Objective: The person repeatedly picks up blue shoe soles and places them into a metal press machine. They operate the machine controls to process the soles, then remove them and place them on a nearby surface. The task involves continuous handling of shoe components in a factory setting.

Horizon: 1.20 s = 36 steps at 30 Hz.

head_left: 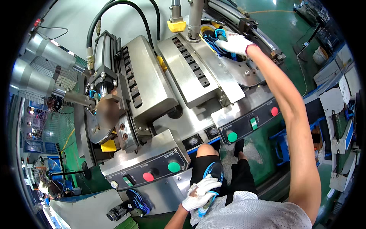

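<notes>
My left hand [201, 192], in a white glove, is low in front of my body, its fingers closed round a black and blue shoe upper [214, 170]. Part of that upper lies behind the hand, against my dark shorts. My right arm reaches far out to the right end of the machine. There my right hand [234, 43], also gloved in white, grips a second black and blue shoe upper [211, 39] at the round station [248, 72]. Its fingertips are partly hidden by the blue edge of the upper.
Between my hands stands the steel machine [190, 84], with green buttons [174, 167] and red buttons [148, 176] on its front panels. Another black and blue shoe upper [138, 201] rests by a dark cylindrical part [118, 212] at lower left. A metal post [195, 19] rises beside my right hand.
</notes>
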{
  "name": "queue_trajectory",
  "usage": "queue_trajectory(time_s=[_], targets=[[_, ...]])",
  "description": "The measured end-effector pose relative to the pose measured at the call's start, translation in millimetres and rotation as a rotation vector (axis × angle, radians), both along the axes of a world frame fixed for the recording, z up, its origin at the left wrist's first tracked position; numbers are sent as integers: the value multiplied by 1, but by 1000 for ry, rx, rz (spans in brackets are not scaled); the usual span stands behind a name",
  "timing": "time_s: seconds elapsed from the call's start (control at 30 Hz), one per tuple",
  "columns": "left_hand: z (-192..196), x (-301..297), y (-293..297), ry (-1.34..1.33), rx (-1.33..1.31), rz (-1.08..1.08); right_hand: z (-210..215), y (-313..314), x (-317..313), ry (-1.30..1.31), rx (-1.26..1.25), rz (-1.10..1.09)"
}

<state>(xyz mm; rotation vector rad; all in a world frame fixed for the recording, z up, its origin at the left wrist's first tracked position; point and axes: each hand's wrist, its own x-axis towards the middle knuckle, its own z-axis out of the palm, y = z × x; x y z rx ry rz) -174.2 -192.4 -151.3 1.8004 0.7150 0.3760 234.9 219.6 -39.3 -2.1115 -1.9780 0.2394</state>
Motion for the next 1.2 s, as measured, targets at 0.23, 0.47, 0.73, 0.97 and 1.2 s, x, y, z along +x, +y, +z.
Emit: queue_trajectory(time_s=[0.23,0.47,0.73,0.97,1.2], targets=[[6,-1,-15,-8,28,36,-46,-279,-125,468,445,365],[4,18,-26,-22,85,141,-135,-320,-140,95,323,290],[39,98,-32,-314,78,404,-49,-585,-105,723,-18,-1],[120,246,-102,-612,361,12,-41,-660,-106,409,553,-438],[169,318,-150,-840,596,-564,-49,-735,58,553,1237,-971]])
